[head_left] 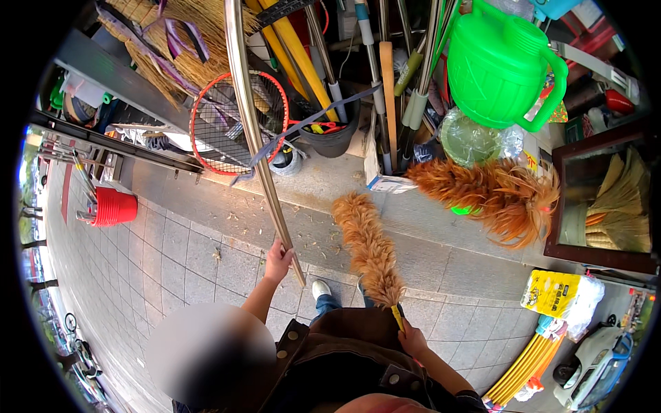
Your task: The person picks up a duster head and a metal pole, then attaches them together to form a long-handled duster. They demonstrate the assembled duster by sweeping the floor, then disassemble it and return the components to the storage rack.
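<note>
A long shiny metal pole [259,148] slants down from the top of the view. My left hand [278,261] is closed at its side near the lower end, with the fingertips against it. My right hand [412,340] is closed round the yellow handle of a light-brown feather duster [368,244], which points up and away from me over the step. A larger reddish-brown feather duster [492,196] lies at the right, below a green plastic watering can [499,65]. Behind the pole stands a red-rimmed racket [213,124].
Straw brooms [182,41] hang at the upper left. A black bucket [330,141] holds several poles. Stacked red buckets [114,206] stand far left. A framed glass case [606,196], a yellow package [551,292] and yellow poles [520,368] are at right. A stone step [310,220] crosses ahead.
</note>
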